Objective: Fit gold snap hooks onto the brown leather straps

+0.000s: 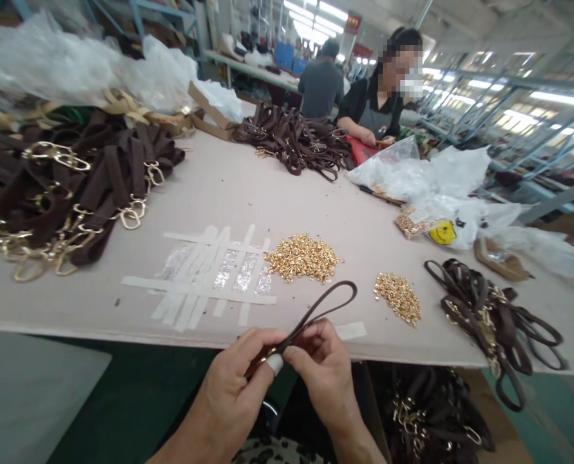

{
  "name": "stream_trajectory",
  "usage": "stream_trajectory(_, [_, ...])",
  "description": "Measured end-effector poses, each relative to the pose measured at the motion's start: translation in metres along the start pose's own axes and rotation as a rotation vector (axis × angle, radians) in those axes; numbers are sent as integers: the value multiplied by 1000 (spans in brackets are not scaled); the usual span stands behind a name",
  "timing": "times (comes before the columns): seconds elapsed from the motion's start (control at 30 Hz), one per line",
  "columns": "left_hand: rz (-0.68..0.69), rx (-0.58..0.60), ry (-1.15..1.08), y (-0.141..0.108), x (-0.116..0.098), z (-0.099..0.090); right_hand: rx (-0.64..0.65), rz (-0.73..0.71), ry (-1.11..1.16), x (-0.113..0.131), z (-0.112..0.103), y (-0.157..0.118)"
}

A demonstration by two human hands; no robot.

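Note:
In front of the table's near edge, my left hand (241, 374) pinches a dark brown leather strap (337, 289) bent into a loop. My right hand (323, 361) closes on the same strap from the other side, its fingertips close to my left thumb, which has a white wrapping. The loop stands up past my fingers, over the tabletop. A glint of gold metal shows between my fingers, too small to make out. Beyond the hands lies a large heap of small gold metal pieces (303, 259), and a smaller gold heap (397, 296) sits to the right.
Brown straps with gold clasps (117, 174) pile up at left. Further strap bundles lie at the back (296, 138) and right (502, 316). White tape strips (197, 298) cross the tabletop (214, 180). Plastic bags (455, 174) lie at right. A person (378, 96) works across the table.

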State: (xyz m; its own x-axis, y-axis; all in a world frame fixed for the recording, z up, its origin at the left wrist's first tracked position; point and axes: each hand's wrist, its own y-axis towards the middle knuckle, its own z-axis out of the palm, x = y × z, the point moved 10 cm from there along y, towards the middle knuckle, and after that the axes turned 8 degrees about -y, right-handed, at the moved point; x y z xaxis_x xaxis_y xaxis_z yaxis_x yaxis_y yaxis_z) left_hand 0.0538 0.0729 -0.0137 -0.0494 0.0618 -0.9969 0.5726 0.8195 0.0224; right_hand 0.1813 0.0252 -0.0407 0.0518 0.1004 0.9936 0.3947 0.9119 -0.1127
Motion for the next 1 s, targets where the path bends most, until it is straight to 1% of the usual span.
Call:
stream_trajectory(0.03, [-80,23,-55,1,8,4,28,-15,-60,4,-6,3])
stream_trajectory(0.07, [-157,44,-122,0,15,7,28,-47,-146,9,-19,7])
stream_trajectory(0.1, [-219,57,-192,0,22,10,-13,-96,-263,16,-38,11])
stream_trajectory(0.13, [-263,55,-256,-1,26,10,-95,-154,-412,24,-63,16])
stream_trajectory(0.17, [-291,41,-308,-2,30,9,-206,-207,-600,33,-90,20])
stream_trajectory(0.23, [-322,-1,-385,-3,35,4,-411,-245,-1003,46,-139,27])
stream_trajectory(0.27, [-335,-21,-411,-4,38,2,-476,-235,-1162,49,-158,31])
stream_trajectory(0.3, [-348,-36,-429,-5,40,0,-510,-216,-1278,49,-172,35])
stream_trajectory(0.37, [-373,-58,-447,-7,45,-2,-527,-193,-1392,46,-187,43])
stream_trajectory(0.43, [-382,-83,-449,-9,48,-4,-523,-199,-1443,44,-189,47])
stream_trajectory(0.6, [-353,-104,-426,-9,43,-7,-487,-226,-1515,40,-177,55])
stream_trajectory(0.73, [-390,-140,-448,-7,43,-4,-428,-216,-1482,41,-185,65])
stream_trajectory(0.8, [-375,-128,-472,-5,38,0,-387,-203,-1447,41,-190,70])
stream_trajectory(0.87, [-342,-98,-498,-3,32,5,-367,-191,-1385,42,-189,69])
stream_trajectory(0.93, [-317,-81,-513,-1,27,8,-346,-218,-1223,42,-175,61])
stream_trajectory(1.0, [-305,-98,-507,0,26,8,-286,-290,-954,43,-145,45])
